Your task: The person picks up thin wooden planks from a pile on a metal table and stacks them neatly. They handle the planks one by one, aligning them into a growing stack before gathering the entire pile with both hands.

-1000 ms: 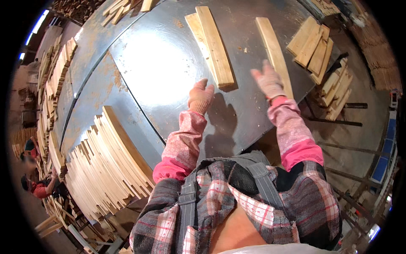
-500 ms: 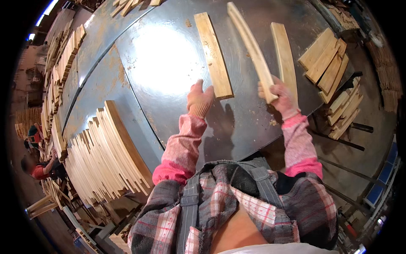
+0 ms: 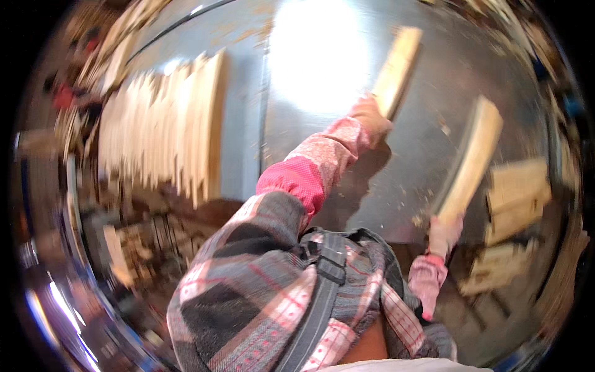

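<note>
My left hand [image 3: 370,118], gloved, is at the near end of a pale wooden slat [image 3: 400,65] on the metal table [image 3: 347,180]. Motion blur hides whether its fingers grip the slat. Lower and farther right, my right hand [image 3: 446,234] is closed round the near end of a slightly curved wooden slat [image 3: 476,152], which points away to the upper right. A dark blurred band runs along that slat's left side. Whether another slat lies beneath it cannot be made out.
A broad row of slats [image 3: 164,127] lies at the left. Short boards [image 3: 517,189] and more pieces [image 3: 499,266] are stacked past the table's right edge. Another person in red [image 3: 65,98] is at the far left, near more stacked wood.
The view has swung round to the right. My left hand has come to the near end of its slat. My right hand with its slat now appears lower, and only one slat shows there.
</note>
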`<action>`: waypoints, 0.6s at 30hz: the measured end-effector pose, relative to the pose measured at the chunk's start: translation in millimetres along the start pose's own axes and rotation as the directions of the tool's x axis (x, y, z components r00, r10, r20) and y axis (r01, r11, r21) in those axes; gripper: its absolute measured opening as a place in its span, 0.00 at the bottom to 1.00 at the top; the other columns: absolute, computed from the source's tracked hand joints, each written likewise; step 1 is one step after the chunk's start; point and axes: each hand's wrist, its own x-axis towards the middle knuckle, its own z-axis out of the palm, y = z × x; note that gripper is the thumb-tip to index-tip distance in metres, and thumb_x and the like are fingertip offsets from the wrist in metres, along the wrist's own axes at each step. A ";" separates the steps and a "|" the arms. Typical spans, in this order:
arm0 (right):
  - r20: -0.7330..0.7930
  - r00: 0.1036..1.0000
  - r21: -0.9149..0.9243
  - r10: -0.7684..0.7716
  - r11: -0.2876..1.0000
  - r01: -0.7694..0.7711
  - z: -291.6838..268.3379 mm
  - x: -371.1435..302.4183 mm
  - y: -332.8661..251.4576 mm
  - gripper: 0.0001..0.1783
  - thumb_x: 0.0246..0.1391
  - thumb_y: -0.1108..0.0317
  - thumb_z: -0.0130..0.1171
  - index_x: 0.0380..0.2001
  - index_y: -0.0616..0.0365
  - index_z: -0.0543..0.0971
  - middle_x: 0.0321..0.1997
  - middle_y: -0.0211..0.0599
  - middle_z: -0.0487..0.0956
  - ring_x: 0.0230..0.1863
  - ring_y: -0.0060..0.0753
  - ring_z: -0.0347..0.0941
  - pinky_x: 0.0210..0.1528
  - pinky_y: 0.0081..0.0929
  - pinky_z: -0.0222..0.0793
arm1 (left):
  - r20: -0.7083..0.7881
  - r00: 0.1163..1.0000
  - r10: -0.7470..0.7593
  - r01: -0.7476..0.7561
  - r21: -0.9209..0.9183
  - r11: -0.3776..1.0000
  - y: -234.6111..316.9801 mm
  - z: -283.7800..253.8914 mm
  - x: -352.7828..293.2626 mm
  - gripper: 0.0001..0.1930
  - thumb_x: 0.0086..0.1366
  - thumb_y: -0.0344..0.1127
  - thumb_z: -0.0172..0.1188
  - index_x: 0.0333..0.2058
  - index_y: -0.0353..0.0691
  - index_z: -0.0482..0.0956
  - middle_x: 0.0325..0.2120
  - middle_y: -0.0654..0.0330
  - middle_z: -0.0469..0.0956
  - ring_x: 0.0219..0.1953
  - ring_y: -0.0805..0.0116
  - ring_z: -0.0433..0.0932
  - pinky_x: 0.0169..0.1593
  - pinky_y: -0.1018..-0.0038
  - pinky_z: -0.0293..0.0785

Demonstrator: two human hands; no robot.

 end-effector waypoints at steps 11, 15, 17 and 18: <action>0.172 0.959 -0.086 0.226 0.973 -0.214 -14.1 18.1 -37.5 0.57 0.40 0.63 0.72 0.70 0.70 0.54 0.58 0.63 0.77 0.56 0.61 0.78 0.61 0.45 0.72 | 0.142 0.982 -0.126 0.156 -0.981 0.111 -288.8 -112.1 -124.9 0.19 0.54 0.31 0.62 0.47 0.33 0.83 0.33 0.56 0.81 0.35 0.67 0.79 0.42 0.69 0.77; 0.256 0.956 0.167 0.140 0.968 -0.187 -9.0 7.6 -45.7 0.43 0.41 0.66 0.71 0.60 0.73 0.66 0.50 0.56 0.80 0.47 0.54 0.80 0.54 0.44 0.74 | 0.002 0.924 -0.383 0.197 -0.861 0.469 -356.9 -121.2 -142.1 0.20 0.57 0.35 0.62 0.48 0.33 0.83 0.34 0.53 0.83 0.35 0.60 0.80 0.46 0.64 0.78; 0.301 0.952 0.329 0.061 0.930 -0.163 0.7 -0.6 -55.3 0.34 0.45 0.66 0.71 0.54 0.71 0.71 0.46 0.50 0.80 0.44 0.48 0.79 0.50 0.41 0.76 | -0.120 0.880 -0.460 0.322 -0.561 0.763 -369.1 -131.4 -145.1 0.18 0.60 0.37 0.59 0.46 0.32 0.82 0.37 0.45 0.84 0.41 0.52 0.82 0.49 0.61 0.77; 0.360 0.933 0.450 0.015 0.873 -0.188 8.8 -3.4 -58.9 0.32 0.47 0.66 0.70 0.54 0.71 0.72 0.46 0.48 0.79 0.42 0.46 0.79 0.48 0.41 0.76 | -0.185 0.865 -0.466 0.382 -0.359 0.852 -372.3 -137.0 -142.9 0.18 0.62 0.38 0.57 0.45 0.31 0.82 0.38 0.42 0.84 0.44 0.48 0.83 0.50 0.59 0.76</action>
